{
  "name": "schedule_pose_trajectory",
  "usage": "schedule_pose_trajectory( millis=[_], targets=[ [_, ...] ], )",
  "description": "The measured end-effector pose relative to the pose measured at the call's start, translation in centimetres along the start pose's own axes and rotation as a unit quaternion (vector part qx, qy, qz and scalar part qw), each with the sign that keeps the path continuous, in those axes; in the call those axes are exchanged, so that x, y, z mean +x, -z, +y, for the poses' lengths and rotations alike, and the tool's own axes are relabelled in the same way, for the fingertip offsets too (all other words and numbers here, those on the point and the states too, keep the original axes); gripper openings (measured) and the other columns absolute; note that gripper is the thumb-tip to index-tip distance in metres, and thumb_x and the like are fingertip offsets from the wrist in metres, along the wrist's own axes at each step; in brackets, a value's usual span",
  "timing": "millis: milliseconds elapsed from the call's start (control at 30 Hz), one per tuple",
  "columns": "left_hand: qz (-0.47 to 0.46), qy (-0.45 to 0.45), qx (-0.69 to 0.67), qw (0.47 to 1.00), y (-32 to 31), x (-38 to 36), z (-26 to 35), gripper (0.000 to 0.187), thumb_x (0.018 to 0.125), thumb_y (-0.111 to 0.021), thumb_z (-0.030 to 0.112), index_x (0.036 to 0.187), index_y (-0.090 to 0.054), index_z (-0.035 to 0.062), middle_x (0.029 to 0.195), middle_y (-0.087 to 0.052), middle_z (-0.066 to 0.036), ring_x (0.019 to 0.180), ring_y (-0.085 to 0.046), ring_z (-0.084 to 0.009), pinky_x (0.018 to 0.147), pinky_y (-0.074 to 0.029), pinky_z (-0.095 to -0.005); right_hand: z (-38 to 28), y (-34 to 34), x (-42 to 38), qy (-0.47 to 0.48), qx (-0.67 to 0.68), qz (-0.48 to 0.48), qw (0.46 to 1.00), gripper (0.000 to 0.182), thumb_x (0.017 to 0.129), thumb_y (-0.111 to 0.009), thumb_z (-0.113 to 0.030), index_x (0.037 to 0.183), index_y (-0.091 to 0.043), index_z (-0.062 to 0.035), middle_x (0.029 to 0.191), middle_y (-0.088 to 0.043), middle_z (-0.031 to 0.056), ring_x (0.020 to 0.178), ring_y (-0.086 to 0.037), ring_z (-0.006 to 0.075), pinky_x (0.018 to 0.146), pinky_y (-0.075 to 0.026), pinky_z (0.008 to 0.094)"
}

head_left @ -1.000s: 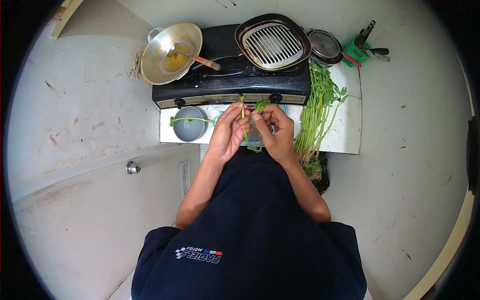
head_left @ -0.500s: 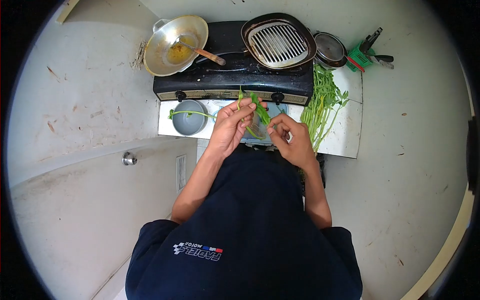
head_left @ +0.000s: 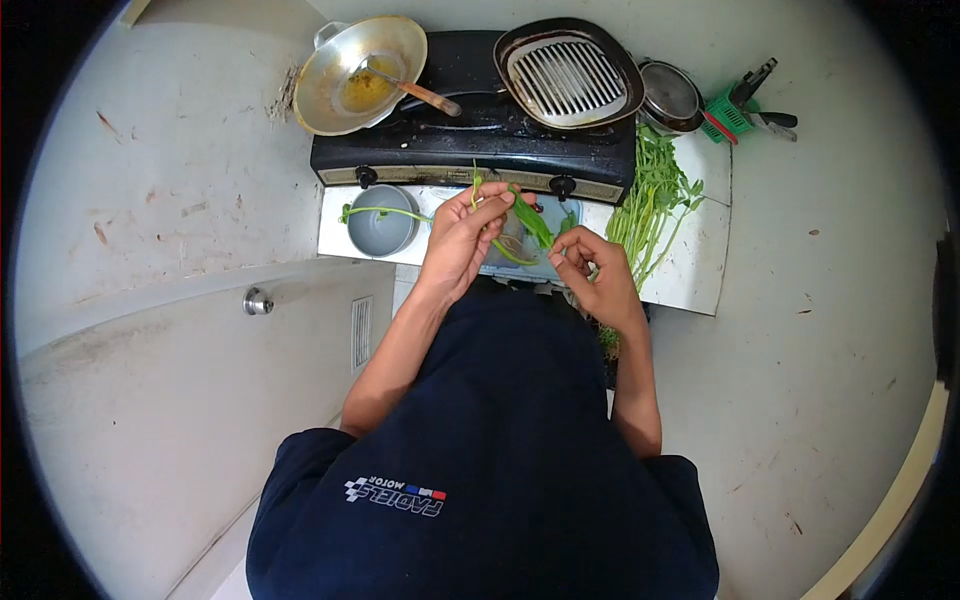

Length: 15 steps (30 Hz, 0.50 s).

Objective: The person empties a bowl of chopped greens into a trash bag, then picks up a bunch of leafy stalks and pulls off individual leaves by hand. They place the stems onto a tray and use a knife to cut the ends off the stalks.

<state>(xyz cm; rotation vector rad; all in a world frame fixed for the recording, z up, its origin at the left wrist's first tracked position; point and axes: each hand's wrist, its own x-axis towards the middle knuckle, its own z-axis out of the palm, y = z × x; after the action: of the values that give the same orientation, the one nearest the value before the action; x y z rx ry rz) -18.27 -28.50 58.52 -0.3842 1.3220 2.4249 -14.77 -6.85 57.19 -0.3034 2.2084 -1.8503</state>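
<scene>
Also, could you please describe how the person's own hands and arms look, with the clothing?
The left hand and right hand wear no gloves, and no watch shows. Forearms are bare below the short sleeves of a dark navy shirt, whose printed logo has pale lettering, a checkered flag and red and blue patches.

Person in a loose, plain navy-blue shirt point(head_left: 490, 440) with short, wide sleeves; white FADIELS MOTOR lettering point(head_left: 405, 497), upside down in view, sits beside a checkered-flag motif and small blue, white and red blocks.
</scene>
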Motion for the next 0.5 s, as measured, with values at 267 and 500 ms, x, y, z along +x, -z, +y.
schedule_pose_trajectory(
  millis=[267,500],
  targets=[
    [-0.017,0.003,0.018,1.0,0.8,0.3,-0.1,0.025,0.1,-0.06,0.005,0.123,-0.062,-0.0044,0.116,-0.071,-0.013,0.07,-0.048,-0.0019,0.063,-0.043,-0.0148,2.4,-0.1,-0.2,-0.028,0.122,-0.014,0.992,0.007,0.096,-0.065,-0.008,0.097,-0.063,-0.0022,0.073,-0.053,-0.0047,0.067,-0.044,0.0042,0.062,-0.035,0.0226],
    [0.034,-0.017,-0.071,0.997,1.9,0.6,-0.2,0.035,0.101,-0.054,0.013,0.131,-0.056,-0.0043,0.137,-0.057,-0.012,0.082,-0.045,-0.0083,0.069,-0.043,-0.0204,13.2,-0.4,-0.8,-0.175,0.146,0.06,0.972,0.01,0.098,-0.063,-0.014,0.101,-0.065,-0.0049,0.079,-0.059,-0.0045,0.071,-0.049,0.0051,0.064,-0.038,0.0233]
  ],
)
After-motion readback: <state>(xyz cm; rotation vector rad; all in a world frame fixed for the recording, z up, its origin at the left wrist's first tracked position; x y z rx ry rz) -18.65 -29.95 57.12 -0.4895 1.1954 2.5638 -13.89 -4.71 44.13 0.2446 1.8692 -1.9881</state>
